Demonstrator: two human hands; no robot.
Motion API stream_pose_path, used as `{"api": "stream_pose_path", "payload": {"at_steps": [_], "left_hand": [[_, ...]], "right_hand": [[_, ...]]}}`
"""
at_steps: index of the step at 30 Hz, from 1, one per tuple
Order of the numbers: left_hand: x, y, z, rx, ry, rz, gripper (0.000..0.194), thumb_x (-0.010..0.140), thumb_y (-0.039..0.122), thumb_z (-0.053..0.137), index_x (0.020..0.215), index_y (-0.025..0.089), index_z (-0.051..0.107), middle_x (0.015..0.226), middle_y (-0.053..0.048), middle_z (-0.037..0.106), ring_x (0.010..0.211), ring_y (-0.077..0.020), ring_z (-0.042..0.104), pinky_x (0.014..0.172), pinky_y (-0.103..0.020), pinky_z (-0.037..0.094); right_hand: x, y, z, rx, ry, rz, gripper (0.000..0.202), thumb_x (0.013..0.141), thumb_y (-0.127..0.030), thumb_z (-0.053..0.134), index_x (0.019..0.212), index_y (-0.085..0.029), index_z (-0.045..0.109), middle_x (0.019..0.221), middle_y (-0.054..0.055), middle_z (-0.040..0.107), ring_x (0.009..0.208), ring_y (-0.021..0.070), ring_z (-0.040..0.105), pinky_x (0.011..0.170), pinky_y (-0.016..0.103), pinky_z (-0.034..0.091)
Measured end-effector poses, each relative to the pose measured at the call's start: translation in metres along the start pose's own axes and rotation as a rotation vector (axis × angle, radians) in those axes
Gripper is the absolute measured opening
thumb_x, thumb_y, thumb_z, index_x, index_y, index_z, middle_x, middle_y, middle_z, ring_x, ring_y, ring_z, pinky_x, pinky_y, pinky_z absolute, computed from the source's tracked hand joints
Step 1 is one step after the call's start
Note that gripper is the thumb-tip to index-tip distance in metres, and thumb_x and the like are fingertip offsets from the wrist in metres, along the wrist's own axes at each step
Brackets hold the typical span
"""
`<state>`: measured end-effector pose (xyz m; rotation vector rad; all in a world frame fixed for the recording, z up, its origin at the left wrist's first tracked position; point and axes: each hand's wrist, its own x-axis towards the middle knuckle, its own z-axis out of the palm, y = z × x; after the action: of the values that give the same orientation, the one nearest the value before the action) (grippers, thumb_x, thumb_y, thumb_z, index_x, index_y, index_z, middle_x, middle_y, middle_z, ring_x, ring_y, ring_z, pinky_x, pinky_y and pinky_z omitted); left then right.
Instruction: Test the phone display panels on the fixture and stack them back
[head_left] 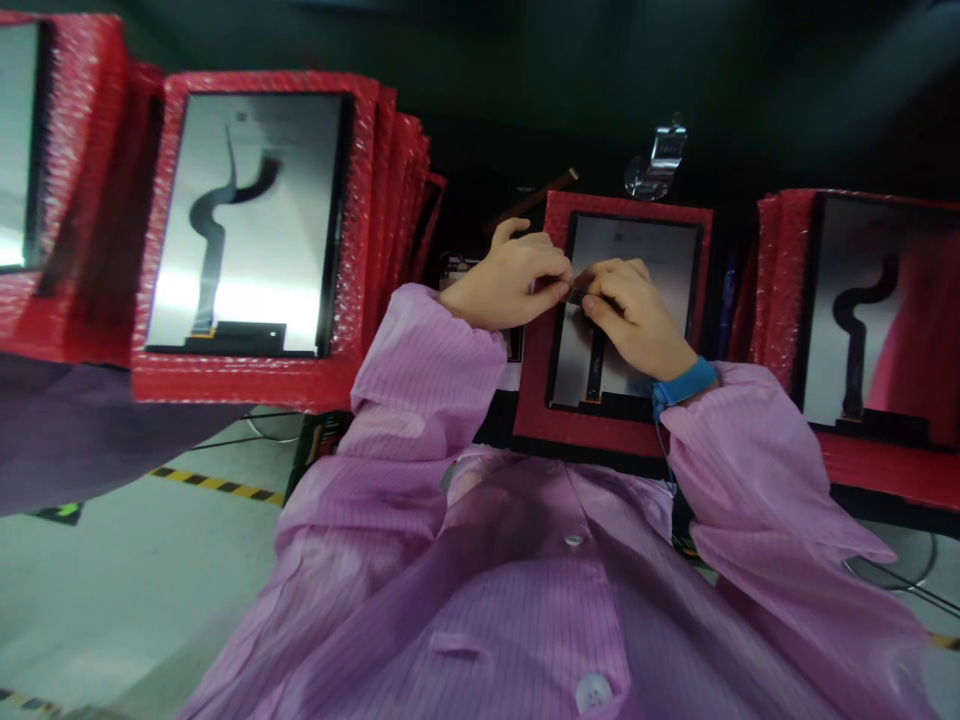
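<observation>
In front of me a display panel (637, 385) lies silvery back up on a red bubble-wrap sheet (536, 420). A black flex cable (596, 365) runs up from its lower edge. My right hand (637, 312), with a blue wrist strap (686, 382) behind it, pinches the dark upper end of that cable between thumb and finger. Close beside it, my left hand (521, 280) is closed in a pinch above the panel's left edge. Its fingertips meet at the cable's end; what they grip is too small to make out.
A stack of red bubble-wrap sheets (367, 230) with a display panel (277, 230) on top stands to the left. Another panel (829, 350) on red wrap lies right. A shiny metal dispenser-like object (664, 160) and a thin brown stick (536, 198) are behind.
</observation>
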<state>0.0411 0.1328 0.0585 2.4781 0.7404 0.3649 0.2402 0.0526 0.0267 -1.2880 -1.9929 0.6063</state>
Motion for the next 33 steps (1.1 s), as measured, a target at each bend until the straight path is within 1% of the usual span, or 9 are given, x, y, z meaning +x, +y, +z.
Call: {"api": "stream_pose_path", "payload": {"at_steps": [4, 10, 14, 17, 21, 24, 27, 31, 33], "left_hand": [[-0.001, -0.001, 0.001, 0.031, 0.008, 0.012, 0.015, 0.089, 0.023, 0.051, 0.080, 0.022, 0.064, 0.082, 0.001, 0.068, 0.097, -0.0208, 0.064, 0.119, -0.056, 0.026], [0.000, -0.003, 0.001, 0.027, 0.005, 0.012, 0.014, 0.089, 0.027, 0.054, 0.081, 0.022, 0.064, 0.081, 0.001, 0.068, 0.095, -0.0204, 0.064, 0.118, -0.055, 0.027], [0.001, -0.004, 0.000, 0.003, -0.028, 0.016, 0.016, 0.090, 0.031, 0.057, 0.081, 0.021, 0.065, 0.082, 0.001, 0.069, 0.094, -0.0195, 0.063, 0.118, -0.055, 0.027], [0.001, -0.006, 0.001, -0.023, -0.020, 0.011, 0.015, 0.090, 0.033, 0.058, 0.083, 0.023, 0.067, 0.085, 0.002, 0.072, 0.095, -0.0187, 0.063, 0.119, -0.055, 0.025], [0.001, -0.007, 0.003, -0.049, 0.035, 0.022, 0.014, 0.087, 0.032, 0.060, 0.081, 0.023, 0.069, 0.084, 0.002, 0.073, 0.094, -0.0198, 0.065, 0.118, -0.054, 0.026], [0.002, -0.004, 0.005, -0.027, 0.078, 0.021, 0.013, 0.084, 0.031, 0.062, 0.077, 0.022, 0.068, 0.077, 0.002, 0.070, 0.088, -0.0191, 0.065, 0.117, -0.053, 0.028], [0.003, -0.001, 0.008, 0.011, 0.090, 0.011, 0.013, 0.082, 0.030, 0.061, 0.073, 0.021, 0.064, 0.075, 0.001, 0.067, 0.085, -0.0186, 0.064, 0.116, -0.053, 0.029], [0.003, -0.001, 0.012, 0.041, 0.178, 0.021, 0.014, 0.082, 0.027, 0.059, 0.069, 0.023, 0.059, 0.072, 0.000, 0.065, 0.083, -0.0210, 0.064, 0.116, -0.058, 0.027], [0.002, -0.002, 0.012, 0.049, 0.243, 0.030, 0.014, 0.084, 0.029, 0.058, 0.071, 0.025, 0.059, 0.073, -0.001, 0.065, 0.084, -0.0230, 0.064, 0.116, -0.060, 0.027]], "right_hand": [[0.000, 0.001, 0.001, -0.012, 0.009, -0.008, 0.031, 0.103, -0.042, 0.043, 0.079, -0.023, 0.049, 0.101, 0.005, 0.066, 0.098, 0.0222, 0.057, 0.095, 0.044, 0.041], [-0.001, 0.002, -0.001, 0.008, -0.015, -0.022, 0.029, 0.102, -0.040, 0.043, 0.080, -0.023, 0.050, 0.102, 0.005, 0.066, 0.099, 0.0227, 0.057, 0.096, 0.044, 0.040], [-0.001, 0.002, -0.002, 0.010, -0.026, -0.014, 0.032, 0.103, -0.044, 0.042, 0.080, -0.023, 0.051, 0.102, 0.005, 0.065, 0.099, 0.0230, 0.056, 0.095, 0.045, 0.039], [-0.001, 0.003, -0.001, 0.013, -0.026, -0.013, 0.033, 0.103, -0.045, 0.042, 0.081, -0.023, 0.051, 0.101, 0.005, 0.065, 0.099, 0.0232, 0.056, 0.096, 0.045, 0.038], [-0.002, 0.004, 0.001, 0.005, -0.013, -0.012, 0.029, 0.102, -0.042, 0.043, 0.082, -0.023, 0.053, 0.103, 0.006, 0.065, 0.101, 0.0239, 0.055, 0.096, 0.045, 0.038], [-0.003, 0.004, 0.002, -0.009, -0.019, -0.001, 0.026, 0.101, -0.039, 0.044, 0.085, -0.023, 0.055, 0.106, 0.007, 0.065, 0.102, 0.0241, 0.054, 0.097, 0.045, 0.038], [-0.002, 0.001, 0.002, -0.025, -0.033, 0.012, 0.024, 0.102, -0.039, 0.044, 0.087, -0.023, 0.055, 0.108, 0.008, 0.066, 0.103, 0.0241, 0.055, 0.097, 0.045, 0.038], [-0.002, -0.003, 0.003, -0.008, -0.019, 0.046, 0.031, 0.105, -0.046, 0.038, 0.089, -0.024, 0.053, 0.102, 0.007, 0.066, 0.100, 0.0229, 0.055, 0.098, 0.044, 0.041], [-0.004, -0.005, 0.002, 0.035, 0.011, 0.077, 0.034, 0.105, -0.052, 0.036, 0.096, -0.024, 0.053, 0.103, 0.007, 0.065, 0.101, 0.0229, 0.055, 0.099, 0.044, 0.042]]}}
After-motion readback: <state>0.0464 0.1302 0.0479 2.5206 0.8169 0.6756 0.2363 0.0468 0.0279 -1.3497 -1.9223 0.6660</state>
